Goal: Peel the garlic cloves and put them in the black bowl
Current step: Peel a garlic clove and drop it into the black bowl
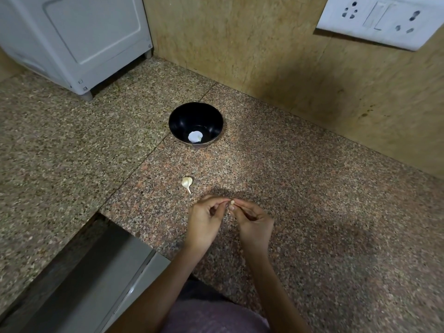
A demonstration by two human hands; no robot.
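Note:
A black bowl (195, 123) stands on the granite counter with a pale garlic clove (195, 137) lying in its bottom. Nearer to me, a small garlic piece with a stem (187, 183) lies loose on the counter. Just below it, my left hand (204, 219) and my right hand (252, 219) meet fingertip to fingertip. Both pinch one small garlic clove (232, 202) between them, a little above the counter. Most of that clove is hidden by my fingers.
A grey appliance (79, 37) stands at the back left corner. A beige wall (276, 56) runs behind the bowl, carrying a white socket panel (382, 18). The counter edge drops to a metal ledge (96, 272) at my lower left.

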